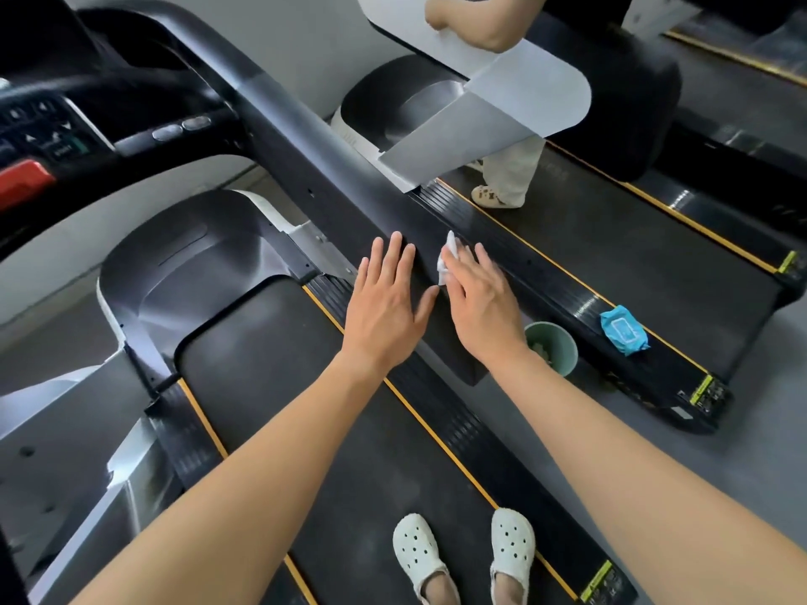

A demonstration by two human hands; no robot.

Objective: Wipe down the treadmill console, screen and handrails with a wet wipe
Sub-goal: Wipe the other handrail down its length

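The treadmill's long dark right handrail (pixel 305 137) runs diagonally from the console (pixel 52 133) at upper left down to the middle. My left hand (pixel 386 299) lies flat on the rail with straight, spread fingers. Beside it, my right hand (pixel 480 294) presses a crumpled white wet wipe (pixel 447 257) against the rail's right side, fingers extended over it. The console shows dark buttons and a red stop key (pixel 24 181). The screen is out of view.
A blue wet-wipe pack (pixel 623 329) lies on the neighbouring treadmill's side rail. A green bin (pixel 552 347) stands on the floor between the treadmills. Another person's leg and shoe (pixel 491 196) are on the neighbouring belt, their arm (pixel 471 19) at the top. My white clogs (pixel 463 552) stand on the belt.
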